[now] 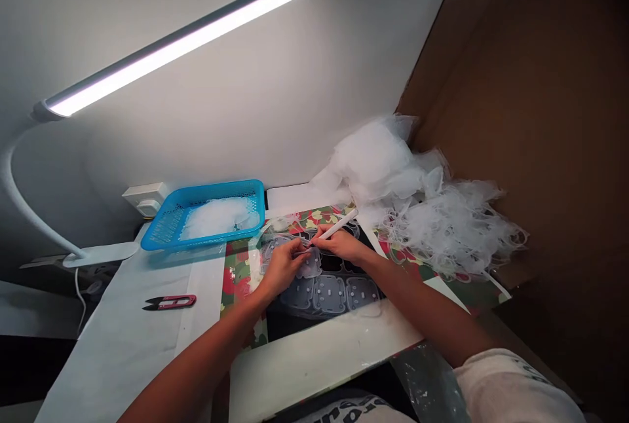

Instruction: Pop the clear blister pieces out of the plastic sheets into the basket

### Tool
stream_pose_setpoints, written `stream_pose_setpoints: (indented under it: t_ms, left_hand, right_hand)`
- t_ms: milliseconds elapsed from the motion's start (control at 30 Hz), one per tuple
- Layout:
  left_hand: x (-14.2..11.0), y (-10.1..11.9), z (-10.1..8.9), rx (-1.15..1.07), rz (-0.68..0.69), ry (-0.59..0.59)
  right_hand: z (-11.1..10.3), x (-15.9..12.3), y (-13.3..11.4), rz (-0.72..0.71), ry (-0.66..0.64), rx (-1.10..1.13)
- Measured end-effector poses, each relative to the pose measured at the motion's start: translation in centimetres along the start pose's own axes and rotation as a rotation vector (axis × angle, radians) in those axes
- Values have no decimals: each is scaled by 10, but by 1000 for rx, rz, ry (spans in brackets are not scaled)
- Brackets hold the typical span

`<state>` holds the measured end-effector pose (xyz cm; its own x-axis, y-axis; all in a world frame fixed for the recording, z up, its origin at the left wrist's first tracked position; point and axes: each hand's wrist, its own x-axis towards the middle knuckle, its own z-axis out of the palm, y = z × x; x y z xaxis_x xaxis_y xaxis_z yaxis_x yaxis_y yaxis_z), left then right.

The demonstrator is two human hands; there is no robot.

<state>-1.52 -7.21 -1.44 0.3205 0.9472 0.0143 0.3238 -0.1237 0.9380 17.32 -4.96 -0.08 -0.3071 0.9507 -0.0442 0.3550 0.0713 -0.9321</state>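
Observation:
My right hand (344,246) is closed around a slim white pen-like tool (339,223), its shaft slanting up to the right. Its tip is down by the fingertips of my left hand (284,267), where the detail is too small to make out. My left finger and thumb pinch the edge of a sheer whitish fabric sheet (329,295). Rounded panels outlined in white and small white patches show on this sheet. Beneath it is a black surface (280,328), and part of the sheet is hidden by my hands.
A blue basket (201,243) with white sheer pieces stands at the back left. Red-handled thread snips (170,302) lie on the white table (118,344). Heaped white sheer scraps (442,226) are on the right, beside a brown cardboard wall (531,115). A lit tube lamp (187,43) hangs above.

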Motion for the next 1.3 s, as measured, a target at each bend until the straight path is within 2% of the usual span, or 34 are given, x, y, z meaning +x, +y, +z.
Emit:
stream_pose_setpoints:
  t_ms: [167, 267, 333, 367, 433, 500, 533, 600, 667, 733, 800, 833, 900, 1000, 1100, 1200, 1300]
  left_hand:
    - [-7, -5, 3, -3, 50, 54]
    - [-14, -4, 6, -35, 59, 71]
    - [-16, 3, -3, -57, 75, 89]
    - [-14, 8, -12, -67, 89, 119]
    - [-4, 20, -43, -62, 130, 257]
    - [13, 30, -85, 21, 175, 497]
    - [22, 34, -106, 110, 188, 612]
    - [35, 38, -141, 381, 139, 731]
    - [35, 35, -155, 671, 153, 770]
    - [19, 24, -145, 861, 270, 663]
    - [-8, 4, -117, 925, 401, 393]
    - [-23, -7, -100, 943, 422, 258]
    - [-53, -31, -68, 996, 432, 133]
    - [-83, -55, -32, 1020, 367, 122]
    - [-93, -56, -9, 1019, 297, 141]
    - [-92, -45, -1, 1047, 290, 136]
    - [-89, -36, -8, 1057, 296, 119]
  right_hand:
    - [-5, 10, 11, -75, 194, -250]
    - [-10, 14, 18, -69, 198, -249]
    - [-14, 13, 20, -57, 169, -214]
    - [-16, 11, 19, -51, 151, -186]
    - [-19, 7, 16, -57, 143, -133]
    - [-20, 4, 9, -94, 196, -109]
    - [-19, 2, 5, -126, 238, -106]
    - [-11, 1, -4, -193, 292, -96]
    - [5, 1, -12, -241, 269, -78]
    - [26, 1, -17, -275, 191, -58]
    - [47, 1, -18, -307, 109, -48]
    - [57, 2, -18, -325, 75, -50]
    - [69, 3, -15, -361, 27, -77]
    - [68, 6, -11, -378, 0, -105]
    - [57, 8, -7, -343, -21, -101]
    - [52, 8, -4, -381, -56, -144]
    - [57, 5, 1, -454, -70, -213]
